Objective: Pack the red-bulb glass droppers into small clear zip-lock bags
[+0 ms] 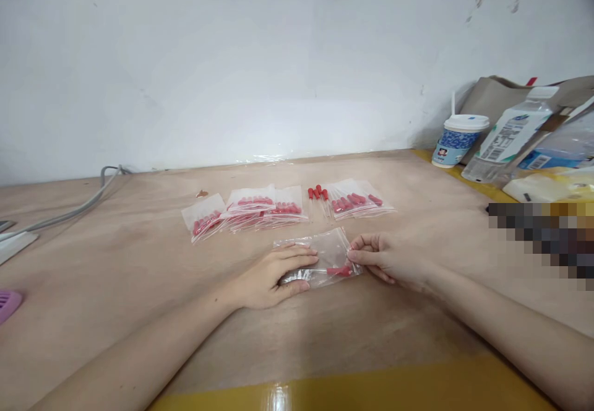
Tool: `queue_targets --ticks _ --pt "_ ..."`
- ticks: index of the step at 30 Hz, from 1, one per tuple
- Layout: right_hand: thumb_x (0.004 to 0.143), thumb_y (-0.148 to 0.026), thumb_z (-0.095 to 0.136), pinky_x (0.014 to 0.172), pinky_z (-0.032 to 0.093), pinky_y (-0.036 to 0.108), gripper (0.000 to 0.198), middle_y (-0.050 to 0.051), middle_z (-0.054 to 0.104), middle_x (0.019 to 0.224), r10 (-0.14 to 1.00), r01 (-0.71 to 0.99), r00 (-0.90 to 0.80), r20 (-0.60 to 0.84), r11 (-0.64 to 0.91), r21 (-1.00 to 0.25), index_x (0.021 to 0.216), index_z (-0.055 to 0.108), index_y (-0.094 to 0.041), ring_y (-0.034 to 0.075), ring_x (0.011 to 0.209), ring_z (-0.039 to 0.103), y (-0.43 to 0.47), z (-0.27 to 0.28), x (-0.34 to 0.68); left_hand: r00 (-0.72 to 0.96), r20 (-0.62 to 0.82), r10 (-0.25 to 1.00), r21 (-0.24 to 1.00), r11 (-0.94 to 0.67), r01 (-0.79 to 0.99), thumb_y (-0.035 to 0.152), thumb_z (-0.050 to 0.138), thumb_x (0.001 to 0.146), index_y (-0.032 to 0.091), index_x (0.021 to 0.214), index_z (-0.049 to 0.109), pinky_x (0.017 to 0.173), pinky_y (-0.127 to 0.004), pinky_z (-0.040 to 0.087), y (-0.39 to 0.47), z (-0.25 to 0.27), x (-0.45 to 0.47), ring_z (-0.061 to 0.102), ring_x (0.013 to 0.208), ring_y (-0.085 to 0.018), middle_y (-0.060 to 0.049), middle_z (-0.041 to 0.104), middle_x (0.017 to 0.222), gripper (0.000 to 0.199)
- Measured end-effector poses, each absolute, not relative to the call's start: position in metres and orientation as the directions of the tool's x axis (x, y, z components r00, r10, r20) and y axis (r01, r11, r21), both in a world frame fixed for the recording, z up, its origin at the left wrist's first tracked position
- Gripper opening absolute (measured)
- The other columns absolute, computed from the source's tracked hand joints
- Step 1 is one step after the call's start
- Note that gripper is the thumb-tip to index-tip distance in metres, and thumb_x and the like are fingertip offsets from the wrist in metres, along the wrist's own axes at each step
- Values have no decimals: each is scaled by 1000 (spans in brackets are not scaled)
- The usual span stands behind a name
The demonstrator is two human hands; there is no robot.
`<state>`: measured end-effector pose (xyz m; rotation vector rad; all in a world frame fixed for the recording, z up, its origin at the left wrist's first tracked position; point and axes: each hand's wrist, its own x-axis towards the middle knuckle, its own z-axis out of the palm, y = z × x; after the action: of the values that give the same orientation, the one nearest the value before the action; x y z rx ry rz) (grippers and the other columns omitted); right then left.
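A clear zip-lock bag (327, 247) lies flat on the table in front of me, with a red-bulbed glass dropper (338, 271) inside it. My left hand (273, 276) rests on the bag's left part, fingers stretched out and thumb apart. At the bag's right end, by its mouth, the thumb and index finger of my right hand (383, 259) pinch the edge. Whether a dropper is also between those fingertips is hard to make out. Beyond the bag lie several loose droppers (318, 194), bulbs pointing away from me.
Filled dropper bags lie in a left pile (250, 207) and a right group (355, 200). At the right stand a paper cup (457, 142) with a straw and a leaning plastic bottle (510, 135). A grey cable (83, 207) and a purple object (9, 304) are at the left.
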<state>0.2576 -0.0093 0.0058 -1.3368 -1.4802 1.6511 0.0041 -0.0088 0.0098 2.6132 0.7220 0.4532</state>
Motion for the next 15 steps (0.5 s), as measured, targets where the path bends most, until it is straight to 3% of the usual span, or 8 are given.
queue_targets --ticks 4,11,13,15 --pt "65 -42 67 28 10 18 33 -10 45 43 889 147 -344 -301 -266 -953 74 45 -19 1 27 24 -6 5 260 818 199 539 443 -794 416 31 49 88 23 130 44 104 -39 32 -9 11 5 42 122 -21 -6 46 132 43" --pt "67 -46 65 29 24 17 45 -11 46 47 883 354 -384 -269 -129 -926 96 43 -20 5 31 33 -4 5 266 836 163 524 439 -797 415 31 47 90 23 131 42 105 -41 28 -5 9 3 37 126 -21 -7 41 136 43" --pt "69 -45 63 31 27 19 43 -9 48 50 917 364 -354 -187 -50 -930 99 44 -19 5 33 35 -1 4 266 841 152 520 436 -798 415 31 46 90 23 132 41 106 -41 26 -5 9 3 36 127 -21 -7 39 137 42" --pt "72 -42 59 37 32 20 32 -4 52 57 963 402 -271 7 120 -908 92 50 -18 7 40 41 6 5 266 845 143 515 434 -800 414 30 45 91 23 132 40 107 -41 25 -4 9 3 35 127 -20 -7 39 137 42"
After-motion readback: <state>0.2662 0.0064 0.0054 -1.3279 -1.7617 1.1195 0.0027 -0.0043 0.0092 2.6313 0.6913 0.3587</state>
